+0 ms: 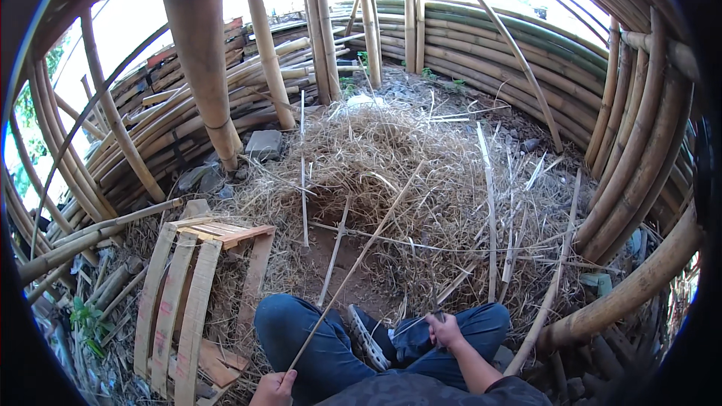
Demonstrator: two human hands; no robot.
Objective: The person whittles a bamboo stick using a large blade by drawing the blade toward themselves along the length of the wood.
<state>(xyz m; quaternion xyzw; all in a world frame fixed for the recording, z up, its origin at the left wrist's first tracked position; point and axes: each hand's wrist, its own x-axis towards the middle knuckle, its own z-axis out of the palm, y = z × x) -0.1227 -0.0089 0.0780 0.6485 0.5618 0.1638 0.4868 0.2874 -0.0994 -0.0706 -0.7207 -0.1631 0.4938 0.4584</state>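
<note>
My left hand (274, 389) is closed round the near end of a long, thin bamboo strip (358, 264), beside my left knee. The strip slants up and away to the right, over the bare soil and the pile of shavings. Over my right leg, my right hand (445, 328) is closed, its fingers curled together. What it grips is too small and dark to name. A pale, narrow sliver shows just left of that hand. Under the strip lies another pale bamboo strip (335, 249) on the ground.
I sit cross-legged before a heap of curled shavings (361, 146). A slatted wooden crate (180, 286) stands at my left. Split strips (489, 210) lie to the right. Bamboo posts (197, 53) and stacked poles (496, 60) surround the spot. A grey block (264, 144) sits behind the crate.
</note>
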